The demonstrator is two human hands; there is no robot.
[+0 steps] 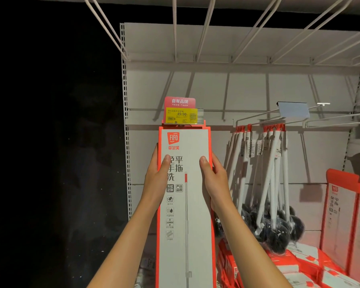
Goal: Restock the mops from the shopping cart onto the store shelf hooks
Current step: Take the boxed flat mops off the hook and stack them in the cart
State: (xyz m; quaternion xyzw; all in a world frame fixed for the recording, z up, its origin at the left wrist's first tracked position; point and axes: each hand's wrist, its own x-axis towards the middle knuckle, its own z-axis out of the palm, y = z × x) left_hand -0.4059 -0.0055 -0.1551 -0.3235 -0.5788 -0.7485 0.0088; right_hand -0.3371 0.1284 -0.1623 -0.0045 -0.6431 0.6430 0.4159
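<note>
Left hand: grips the left edge of the mop box, thumb lying across the white front face, fingers wrapped round behind the orange side.
Right hand: grips the right edge of the same box at about the same height, thumb on the front face, fingers curled behind.
Mop box: tall, narrow, white front with orange edges, a red FIFO logo near the top and a drawing of a mop handle down the middle; held upright between both hands, in front of the shelf back panel, its top just below the price tag; its lower end runs out of the bottom of the view.
Price tag: yellow label reading 49.90 under a red header card, mounted at the tip of a hook directly above the box; whether the box hangs on that hook cannot be told.
Hanging mops: a cluster with white handles and dark heads wrapped in clear plastic, hung by red loops from wire hooks to the right of the box, well apart from the hands.
Blank tag holder: pale blue, on the hook above those mops.
Stacked boxes: more orange and white boxes at lower right, some upright, some lying flat.
Wire hooks overhead: bare white prongs pointing toward the camera.
</note>
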